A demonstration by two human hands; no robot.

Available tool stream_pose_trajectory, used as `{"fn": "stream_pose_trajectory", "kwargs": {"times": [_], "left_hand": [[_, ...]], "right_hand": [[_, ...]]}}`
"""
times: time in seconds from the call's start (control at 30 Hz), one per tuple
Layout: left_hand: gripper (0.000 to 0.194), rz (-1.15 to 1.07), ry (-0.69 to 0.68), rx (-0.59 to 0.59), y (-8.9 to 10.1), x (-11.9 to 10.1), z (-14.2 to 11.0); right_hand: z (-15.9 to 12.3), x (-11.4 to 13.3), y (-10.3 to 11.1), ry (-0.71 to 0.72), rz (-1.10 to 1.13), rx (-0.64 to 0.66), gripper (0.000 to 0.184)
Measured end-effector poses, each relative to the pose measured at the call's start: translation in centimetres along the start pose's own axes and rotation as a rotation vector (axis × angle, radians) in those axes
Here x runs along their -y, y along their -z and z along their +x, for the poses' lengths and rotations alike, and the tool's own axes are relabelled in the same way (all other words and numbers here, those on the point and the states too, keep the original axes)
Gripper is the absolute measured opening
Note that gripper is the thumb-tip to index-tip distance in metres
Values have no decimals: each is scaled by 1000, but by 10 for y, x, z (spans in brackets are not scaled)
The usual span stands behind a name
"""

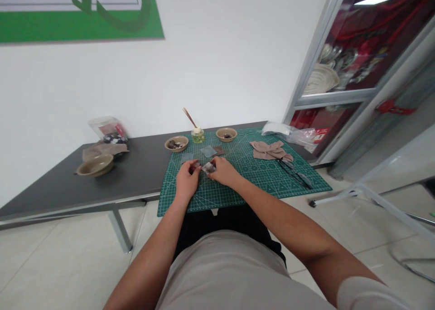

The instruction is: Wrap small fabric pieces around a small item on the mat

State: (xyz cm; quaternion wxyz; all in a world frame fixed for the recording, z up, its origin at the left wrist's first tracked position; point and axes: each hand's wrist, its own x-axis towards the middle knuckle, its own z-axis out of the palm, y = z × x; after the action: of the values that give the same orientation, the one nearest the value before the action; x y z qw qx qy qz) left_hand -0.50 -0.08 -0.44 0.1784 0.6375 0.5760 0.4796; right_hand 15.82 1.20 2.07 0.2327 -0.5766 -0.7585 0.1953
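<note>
Over the green cutting mat [238, 190], my two hands are close together. My right hand [224, 171] pinches a small grey-white mottled piece [208, 167], perhaps paper or cloth. My left hand [186, 179] is curled closed at its left, around something small and dark that the fingers mostly hide. Just beyond the hands lie flat square sheets: a light grey one [208, 152], a brown one [219, 150] and a greyish one [186, 157] partly behind my left hand. A bowl with dark and pale pieces [176, 149] stands beyond my left hand.
Farther back are a glass jar [198, 136] with a wooden stick above it and a second bowl [226, 129]. On the right lie a brown cloth [268, 150], glasses [295, 173] and plastic packaging [292, 133]. Another bowl [95, 166] and a clear container [108, 131] stand left, by the wall.
</note>
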Motion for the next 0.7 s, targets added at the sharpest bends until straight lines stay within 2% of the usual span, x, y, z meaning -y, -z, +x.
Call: {"fn": "stream_pose_trajectory", "kwargs": {"times": [0.1,0.17,0.33,0.43,0.57,0.7], "left_hand": [[31,-48,17,-25,0,-1,-1],[32,-70,20,-36,0,-1,-1],[29,-54,24,-37,-1,2,-1],[27,17,7,-25,1,2,-1],[23,60,-35,-15,3,-3,-3],[22,90,-54,22,3,-5,-3]], "right_hand": [[7,3,8,-74,9,59,53],[11,4,13,-83,9,48,51],[13,1,24,23,4,-31,12],[10,-3,26,59,4,-77,13],[3,-7,20,53,-13,-36,12],[-3,-6,15,66,8,-139,12]]}}
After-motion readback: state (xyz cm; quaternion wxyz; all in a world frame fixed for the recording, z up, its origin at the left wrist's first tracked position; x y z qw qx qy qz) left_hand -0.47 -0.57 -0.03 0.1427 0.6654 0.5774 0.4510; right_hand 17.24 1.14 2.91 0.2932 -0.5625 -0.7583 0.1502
